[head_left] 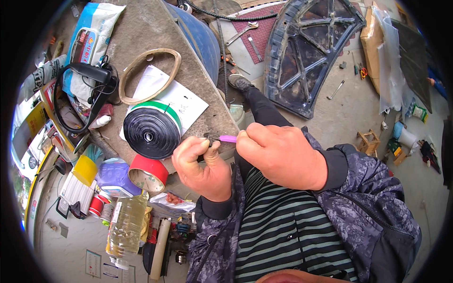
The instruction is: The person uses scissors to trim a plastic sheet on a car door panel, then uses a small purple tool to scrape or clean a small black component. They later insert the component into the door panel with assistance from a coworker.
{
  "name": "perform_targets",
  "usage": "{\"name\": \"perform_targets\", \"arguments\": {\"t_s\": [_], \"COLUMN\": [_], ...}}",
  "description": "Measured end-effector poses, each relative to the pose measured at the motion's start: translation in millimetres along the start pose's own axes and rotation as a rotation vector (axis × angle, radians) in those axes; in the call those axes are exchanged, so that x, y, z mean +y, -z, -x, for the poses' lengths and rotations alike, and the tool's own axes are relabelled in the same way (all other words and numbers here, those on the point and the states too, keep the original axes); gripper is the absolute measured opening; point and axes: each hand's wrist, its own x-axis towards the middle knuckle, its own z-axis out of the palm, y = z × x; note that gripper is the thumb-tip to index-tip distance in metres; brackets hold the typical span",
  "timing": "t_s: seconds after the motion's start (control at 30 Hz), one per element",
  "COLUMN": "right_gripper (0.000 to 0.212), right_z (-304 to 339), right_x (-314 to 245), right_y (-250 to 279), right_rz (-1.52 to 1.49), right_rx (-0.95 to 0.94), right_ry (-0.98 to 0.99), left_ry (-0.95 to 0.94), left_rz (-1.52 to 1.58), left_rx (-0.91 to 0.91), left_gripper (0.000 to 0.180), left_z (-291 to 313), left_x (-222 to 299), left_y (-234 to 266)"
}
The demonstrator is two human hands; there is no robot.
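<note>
The left hand [200,170] pinches a small dark piece [212,136] between thumb and fingertips; the right hand [283,155], closed in a fist, grips a slim purple piece [228,138]. Both pieces are held at the near corner of the rough grey-brown table [141,28], end to end; whether they are joined I cannot tell. The step looks like close two-handed fitting or parting, which calls for a firm left pinch and a straight, controlled right-hand movement.
</note>
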Motion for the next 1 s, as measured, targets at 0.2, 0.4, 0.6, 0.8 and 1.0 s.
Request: {"name": "perform_targets", "arguments": {"t_s": [0.2, 0.4, 0.6, 0.8, 1.0], "right_gripper": [0.025, 0.027, 0.028, 0.031, 0.033], "right_z": [9.2, 10.7, 12.5, 13.8, 13.4], "right_x": [4.9, 7.1, 7.0, 8.7, 9.9], "right_y": [-4.6, -8.9, -13.1, -13.6, -19.0], "right_rz": [-0.062, -0.055, -0.059, -0.011, 0.033], "right_rx": [0.049, 0.074, 0.116, 0.108, 0.145], "right_ry": [-0.014, 0.005, 0.039, 0.079, 0.101], "left_ry": [-0.009, -0.03, -0.019, -0.052, -0.055], "left_rz": [-0.008, -0.012, 0.012, -0.022, -0.018], "left_rx": [-0.007, -0.005, -0.001, -0.093, -0.101], "left_gripper": [0.032, 0.031, 0.03, 0.024, 0.024], "left_z": [0.3, 0.3, 2.2, 2.8, 2.4], "left_x": [-2.5, -3.9, -5.9, -7.4, -6.6], "left_y": [1.4, 1.2, 0.3, 6.5, 7.0]}}
